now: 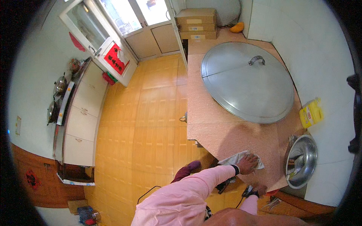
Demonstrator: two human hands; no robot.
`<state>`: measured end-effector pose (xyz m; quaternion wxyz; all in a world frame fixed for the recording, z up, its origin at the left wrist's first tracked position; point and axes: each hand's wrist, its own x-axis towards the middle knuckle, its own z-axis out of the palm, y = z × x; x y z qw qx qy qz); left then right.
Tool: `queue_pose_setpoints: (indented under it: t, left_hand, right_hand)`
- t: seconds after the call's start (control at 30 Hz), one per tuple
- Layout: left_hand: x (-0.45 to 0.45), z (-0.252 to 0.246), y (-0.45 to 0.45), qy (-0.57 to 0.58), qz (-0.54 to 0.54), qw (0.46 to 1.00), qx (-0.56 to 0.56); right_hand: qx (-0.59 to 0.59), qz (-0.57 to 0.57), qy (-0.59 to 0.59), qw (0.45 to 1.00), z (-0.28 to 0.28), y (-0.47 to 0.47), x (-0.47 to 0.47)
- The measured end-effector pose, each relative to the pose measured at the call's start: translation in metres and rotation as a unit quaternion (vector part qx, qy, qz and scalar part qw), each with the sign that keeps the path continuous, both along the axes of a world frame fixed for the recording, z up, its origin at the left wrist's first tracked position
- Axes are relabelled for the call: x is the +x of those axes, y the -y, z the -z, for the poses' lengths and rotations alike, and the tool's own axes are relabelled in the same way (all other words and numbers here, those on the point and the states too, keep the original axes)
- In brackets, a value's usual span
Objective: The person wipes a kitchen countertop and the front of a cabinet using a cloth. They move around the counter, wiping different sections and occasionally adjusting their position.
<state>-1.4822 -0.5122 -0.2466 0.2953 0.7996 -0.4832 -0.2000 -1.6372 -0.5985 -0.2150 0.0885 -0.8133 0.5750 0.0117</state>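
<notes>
My left hand (249, 163), in a pink sleeve with a black wrist band, presses a whitish cloth (234, 158) onto the pinkish tiled countertop (209, 130) near its front edge. The cloth is bunched under the palm, and parts of it stick out on both sides. Lower down, my right hand (259, 188) is at the counter's lower edge, a dark band and a small device at its wrist; its fingers are blurred and hard to make out. To the right of both hands stands a steel basin (311, 161) with utensils in it.
A large round metal lid (249, 84) covers much of the counter. A yellow jug (311, 113) stands by the wall, and cardboard boxes (196, 24) are stacked at the far end. Across the tiled floor (154, 107) are white cabinets (82, 121) with a gas stove (65, 103).
</notes>
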Motion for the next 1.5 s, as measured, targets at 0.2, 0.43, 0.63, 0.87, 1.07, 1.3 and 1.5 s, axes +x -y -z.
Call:
queue_pose_setpoints:
  t: [0.2, 0.43, 0.63, 0.87, 1.07, 1.3, 1.5]
  left_hand:
    - [0.041, 0.017, -0.069, 0.075, -0.192, 0.974, -0.097]
    - [0.125, 0.012, -0.218, 0.213, -0.443, 0.871, 0.025]
    - [0.124, 0.007, -0.232, 0.177, -0.437, 0.879, 0.072]
    - [0.145, -0.012, -0.205, 0.071, -0.520, 0.837, 0.155]
    - [0.155, -0.002, -0.182, 0.107, -0.555, 0.789, 0.240]
    - [0.157, -0.011, -0.179, 0.095, -0.552, 0.792, 0.241]
    - [0.159, -0.005, -0.177, 0.083, -0.553, 0.797, 0.227]
  right_hand:
    - [0.010, -0.142, 0.158, 0.977, -0.018, -0.032, 0.055]
    - [-0.021, -0.204, 0.089, 0.975, 0.034, -0.051, 0.145]
    - [-0.045, -0.347, 0.064, 0.935, 0.040, -0.115, 0.163]
    - [-0.043, -0.237, 0.110, 0.964, 0.035, -0.064, 0.088]
    - [-0.049, 0.077, -0.084, 0.992, 0.037, -0.008, 0.035]
    - [-0.019, -0.047, -0.172, 0.984, 0.042, -0.044, 0.133]
    - [-0.054, -0.184, -0.030, 0.981, 0.041, -0.039, 0.209]
